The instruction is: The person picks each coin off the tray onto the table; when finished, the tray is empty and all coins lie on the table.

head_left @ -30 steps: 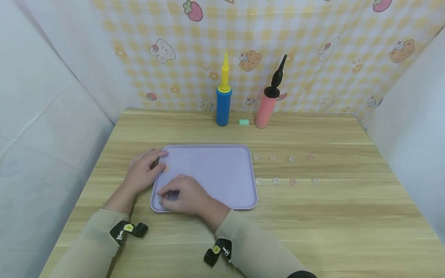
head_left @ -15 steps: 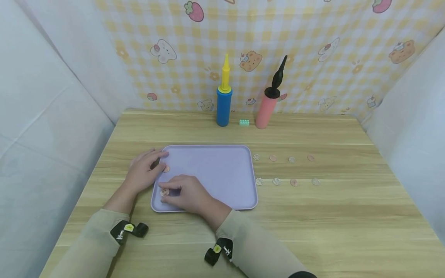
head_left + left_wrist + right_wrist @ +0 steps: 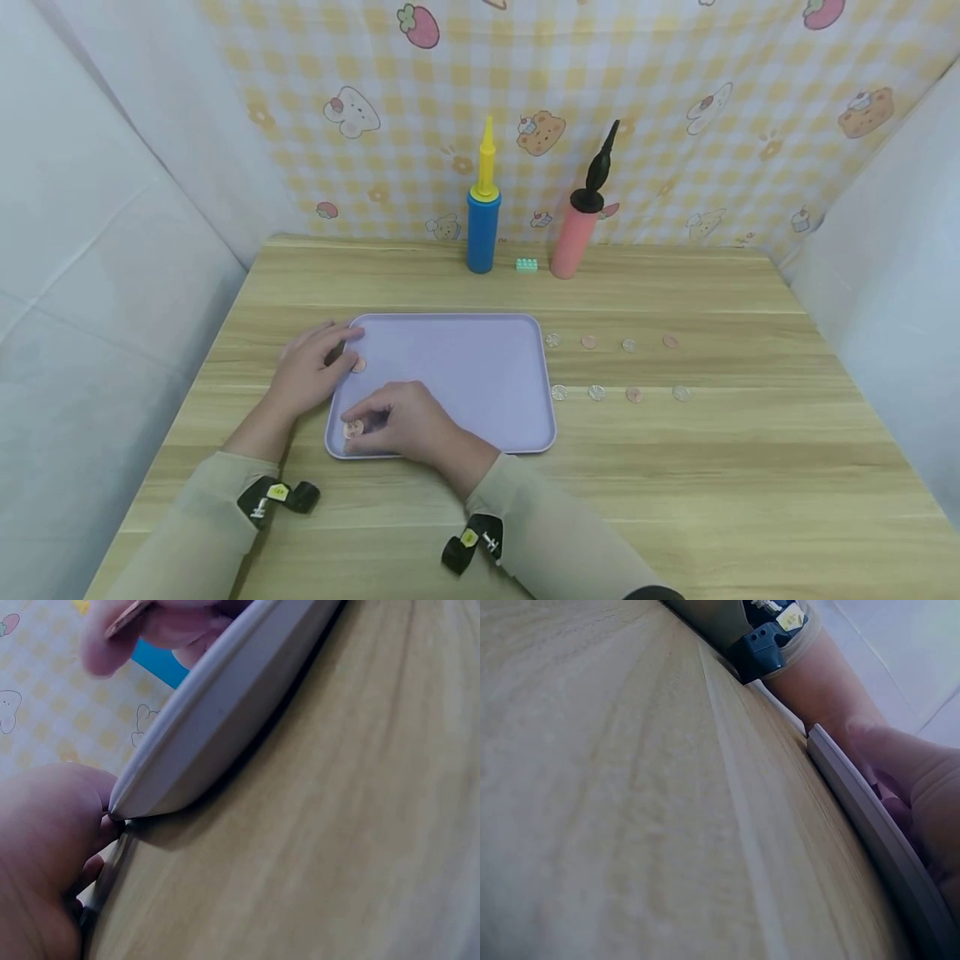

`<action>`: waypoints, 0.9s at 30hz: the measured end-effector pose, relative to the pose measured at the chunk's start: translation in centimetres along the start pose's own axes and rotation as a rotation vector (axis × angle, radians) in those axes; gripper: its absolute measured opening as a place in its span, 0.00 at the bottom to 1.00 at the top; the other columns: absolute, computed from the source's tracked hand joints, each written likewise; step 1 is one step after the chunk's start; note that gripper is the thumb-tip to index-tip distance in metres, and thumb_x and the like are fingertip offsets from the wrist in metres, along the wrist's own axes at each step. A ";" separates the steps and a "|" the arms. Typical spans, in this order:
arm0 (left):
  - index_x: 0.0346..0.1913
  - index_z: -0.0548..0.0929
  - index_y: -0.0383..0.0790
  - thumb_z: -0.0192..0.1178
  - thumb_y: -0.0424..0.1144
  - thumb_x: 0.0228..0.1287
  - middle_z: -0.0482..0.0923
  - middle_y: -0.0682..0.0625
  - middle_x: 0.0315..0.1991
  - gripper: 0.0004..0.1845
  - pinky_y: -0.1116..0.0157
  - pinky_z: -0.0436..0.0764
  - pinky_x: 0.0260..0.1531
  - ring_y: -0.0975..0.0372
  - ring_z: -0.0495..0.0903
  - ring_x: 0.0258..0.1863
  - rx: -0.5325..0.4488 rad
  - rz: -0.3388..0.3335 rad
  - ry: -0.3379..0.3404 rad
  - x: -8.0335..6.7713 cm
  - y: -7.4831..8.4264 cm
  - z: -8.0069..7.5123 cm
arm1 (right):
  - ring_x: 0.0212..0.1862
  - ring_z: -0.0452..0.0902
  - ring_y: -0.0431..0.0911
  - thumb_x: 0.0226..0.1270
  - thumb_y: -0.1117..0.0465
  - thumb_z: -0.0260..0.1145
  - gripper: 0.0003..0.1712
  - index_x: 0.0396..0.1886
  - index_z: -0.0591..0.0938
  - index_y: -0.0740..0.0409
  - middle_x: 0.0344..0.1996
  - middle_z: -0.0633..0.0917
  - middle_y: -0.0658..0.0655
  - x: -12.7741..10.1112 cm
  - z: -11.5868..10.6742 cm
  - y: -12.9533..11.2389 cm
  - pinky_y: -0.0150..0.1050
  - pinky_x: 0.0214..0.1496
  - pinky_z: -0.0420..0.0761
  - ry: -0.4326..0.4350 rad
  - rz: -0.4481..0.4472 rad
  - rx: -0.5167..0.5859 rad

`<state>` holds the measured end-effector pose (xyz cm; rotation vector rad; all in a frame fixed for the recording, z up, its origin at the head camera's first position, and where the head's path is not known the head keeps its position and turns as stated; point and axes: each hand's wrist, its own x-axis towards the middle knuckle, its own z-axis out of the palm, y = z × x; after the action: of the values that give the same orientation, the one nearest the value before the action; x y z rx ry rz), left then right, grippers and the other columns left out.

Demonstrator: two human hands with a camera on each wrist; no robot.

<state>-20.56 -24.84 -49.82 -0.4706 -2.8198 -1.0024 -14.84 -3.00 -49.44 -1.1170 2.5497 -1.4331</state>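
A lavender tray (image 3: pixel 465 367) lies on the wooden table. My right hand (image 3: pixel 362 425) is over its front-left corner and pinches a copper coin (image 3: pixel 352 429) between thumb and fingers. In the left wrist view the coin (image 3: pixel 126 619) shows edge-on in those fingertips above the tray rim (image 3: pixel 225 712). My left hand (image 3: pixel 311 367) rests with relaxed fingers on the tray's left edge, beside a second copper coin (image 3: pixel 359 364) lying in the tray. The right wrist view shows the left hand (image 3: pixel 915 772) against the tray rim (image 3: pixel 870 817).
Two rows of small coins lie on the table right of the tray, a far row (image 3: pixel 589 341) and a near row (image 3: pixel 596 392). At the back stand a blue and yellow pump (image 3: pixel 482 221), a pink and black pump (image 3: pixel 573 237) and a small green brick (image 3: pixel 527 264).
The right hand has shifted slightly, and the coin in its fingertips, hidden a second ago, now shows near the tray's front-left corner. The left hand has not moved.
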 end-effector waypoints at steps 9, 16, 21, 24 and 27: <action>0.70 0.82 0.39 0.61 0.39 0.78 0.72 0.39 0.76 0.21 0.26 0.49 0.71 0.35 0.62 0.78 -0.001 0.003 -0.005 0.0 0.1 0.0 | 0.39 0.77 0.26 0.50 0.56 0.90 0.20 0.44 0.95 0.52 0.37 0.92 0.43 -0.5 -0.5 0.1 0.21 0.45 0.77 -0.005 -0.025 0.018; 0.71 0.81 0.40 0.59 0.39 0.79 0.72 0.39 0.76 0.22 0.26 0.48 0.71 0.35 0.61 0.78 0.000 -0.008 -0.020 0.1 0.2 0.1 | 0.44 0.80 0.29 0.53 0.58 0.89 0.20 0.46 0.94 0.54 0.41 0.92 0.45 -1.3 -1.7 0.5 0.24 0.51 0.80 -0.022 0.014 0.072; 0.71 0.80 0.39 0.58 0.39 0.79 0.72 0.39 0.76 0.22 0.25 0.49 0.71 0.34 0.61 0.78 0.005 -0.013 -0.018 0.1 0.2 0.1 | 0.43 0.82 0.31 0.53 0.60 0.89 0.19 0.46 0.94 0.55 0.40 0.92 0.46 -1.9 -2.6 0.8 0.26 0.50 0.82 -0.028 -0.013 0.101; 0.72 0.80 0.39 0.58 0.39 0.79 0.71 0.39 0.76 0.23 0.25 0.49 0.70 0.34 0.60 0.78 0.002 -0.019 -0.024 0.0 0.1 0.0 | 0.42 0.82 0.32 0.53 0.60 0.88 0.19 0.46 0.94 0.56 0.40 0.92 0.46 -2.3 -3.1 1.1 0.27 0.48 0.82 -0.031 -0.012 0.112; 0.72 0.80 0.39 0.57 0.40 0.80 0.71 0.38 0.77 0.23 0.25 0.48 0.70 0.34 0.60 0.78 0.000 -0.025 -0.031 0.0 0.1 0.0 | 0.41 0.82 0.32 0.54 0.60 0.88 0.19 0.46 0.94 0.55 0.40 0.92 0.45 -2.8 -3.4 1.7 0.27 0.47 0.82 -0.021 -0.008 0.106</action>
<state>-20.54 -24.73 -49.74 -0.4566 -2.8600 -1.0084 -14.85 1.75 -49.59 -1.1216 2.4258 -1.5299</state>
